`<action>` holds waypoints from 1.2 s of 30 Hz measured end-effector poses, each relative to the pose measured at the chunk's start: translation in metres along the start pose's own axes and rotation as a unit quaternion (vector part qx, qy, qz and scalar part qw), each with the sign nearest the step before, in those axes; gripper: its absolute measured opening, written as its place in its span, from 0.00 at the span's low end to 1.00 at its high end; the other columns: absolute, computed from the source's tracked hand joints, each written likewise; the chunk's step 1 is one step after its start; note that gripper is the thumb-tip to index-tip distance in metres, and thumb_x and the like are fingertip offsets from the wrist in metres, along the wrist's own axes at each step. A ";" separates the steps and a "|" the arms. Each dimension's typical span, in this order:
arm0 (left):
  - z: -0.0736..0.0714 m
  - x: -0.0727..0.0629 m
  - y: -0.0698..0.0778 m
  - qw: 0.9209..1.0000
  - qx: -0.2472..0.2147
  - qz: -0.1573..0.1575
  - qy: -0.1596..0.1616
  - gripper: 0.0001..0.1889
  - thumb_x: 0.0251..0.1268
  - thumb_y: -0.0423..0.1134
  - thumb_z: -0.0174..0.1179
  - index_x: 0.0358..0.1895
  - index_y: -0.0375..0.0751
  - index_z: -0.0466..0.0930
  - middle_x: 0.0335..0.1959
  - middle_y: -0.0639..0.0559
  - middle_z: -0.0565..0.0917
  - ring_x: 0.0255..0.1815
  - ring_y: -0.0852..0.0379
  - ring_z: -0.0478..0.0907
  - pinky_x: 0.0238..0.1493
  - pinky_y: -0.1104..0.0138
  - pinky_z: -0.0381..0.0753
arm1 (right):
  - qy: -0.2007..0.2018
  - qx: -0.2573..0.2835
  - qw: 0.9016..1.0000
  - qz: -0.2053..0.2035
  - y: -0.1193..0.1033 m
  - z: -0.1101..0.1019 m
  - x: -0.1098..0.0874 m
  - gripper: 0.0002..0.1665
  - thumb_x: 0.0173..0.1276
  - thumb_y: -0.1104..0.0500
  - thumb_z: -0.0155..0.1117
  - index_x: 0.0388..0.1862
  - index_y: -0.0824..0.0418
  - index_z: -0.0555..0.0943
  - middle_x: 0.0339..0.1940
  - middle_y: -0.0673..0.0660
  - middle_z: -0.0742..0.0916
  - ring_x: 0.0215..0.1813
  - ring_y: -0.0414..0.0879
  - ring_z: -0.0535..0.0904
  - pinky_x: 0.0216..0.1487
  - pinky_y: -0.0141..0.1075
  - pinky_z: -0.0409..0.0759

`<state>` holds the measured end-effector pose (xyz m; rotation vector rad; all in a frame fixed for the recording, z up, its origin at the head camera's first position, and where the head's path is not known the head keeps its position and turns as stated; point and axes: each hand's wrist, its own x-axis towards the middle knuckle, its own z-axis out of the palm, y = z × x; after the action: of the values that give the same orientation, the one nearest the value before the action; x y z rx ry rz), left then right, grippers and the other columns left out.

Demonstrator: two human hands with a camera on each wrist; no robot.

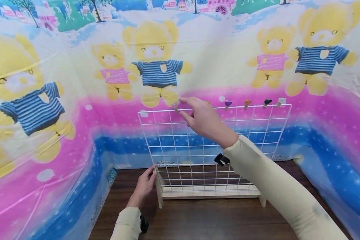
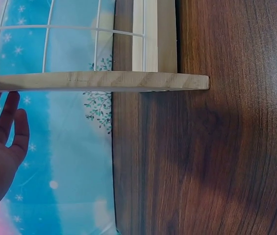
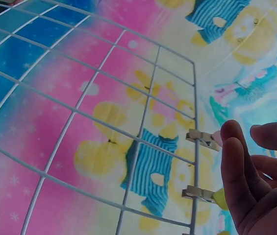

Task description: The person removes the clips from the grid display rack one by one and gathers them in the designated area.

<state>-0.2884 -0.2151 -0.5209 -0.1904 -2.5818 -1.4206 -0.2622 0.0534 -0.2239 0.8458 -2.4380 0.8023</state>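
Note:
A white wire grid panel (image 1: 216,136) stands upright in a wooden stand (image 1: 210,192). My left hand (image 1: 144,186) holds the stand's left upright; in the left wrist view its fingers (image 2: 19,132) meet the upright's outer face. My right hand (image 1: 205,120) is raised at the grid's top wire, thumb and forefinger apart. Just beyond its fingertips, a small wooden clothespin with a pale pink heart (image 1: 175,106) is clipped on that wire. In the right wrist view a clothespin with a yellow-green heart (image 3: 204,195) sits beside it, close to the fingers.
Along the top wire to the right are clothespins with a purple heart (image 1: 228,104), an orange heart (image 1: 247,103), a dark green heart (image 1: 267,102) and a white heart (image 1: 281,101). A dark wooden table (image 1: 198,220) lies below. A bear-print cloth (image 1: 216,66) hangs behind and at both sides.

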 end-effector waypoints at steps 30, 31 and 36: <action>0.002 -0.001 0.000 0.999 -0.023 -0.026 -0.002 0.20 0.74 0.36 0.48 0.67 0.45 0.68 0.58 0.36 0.74 0.56 0.43 0.74 0.50 0.50 0.75 | 0.041 0.083 0.995 0.041 0.006 0.024 0.023 0.12 0.69 0.56 0.59 0.47 0.60 0.82 0.39 0.53 0.86 0.18 0.41 0.76 0.25 0.30 0.77; 0.002 -0.001 -0.001 0.999 -0.024 -0.025 -0.002 0.20 0.74 0.36 0.48 0.67 0.45 0.68 0.58 0.35 0.74 0.56 0.42 0.74 0.50 0.50 0.75 | 0.049 0.089 0.994 0.032 0.005 0.024 0.022 0.12 0.69 0.57 0.60 0.46 0.60 0.82 0.38 0.54 0.86 0.18 0.41 0.76 0.25 0.31 0.77; 0.002 -0.001 -0.002 0.999 -0.024 -0.026 -0.003 0.20 0.75 0.36 0.47 0.68 0.45 0.67 0.60 0.35 0.73 0.57 0.42 0.73 0.51 0.49 0.74 | 0.065 0.113 0.991 0.012 0.001 0.019 0.016 0.12 0.68 0.57 0.61 0.46 0.61 0.83 0.36 0.53 0.86 0.16 0.42 0.74 0.22 0.33 0.76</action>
<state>-0.2879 -0.2146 -0.5234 -0.1341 -2.5760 -1.5043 -0.2782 0.0359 -0.2293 0.8190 -2.2767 1.1223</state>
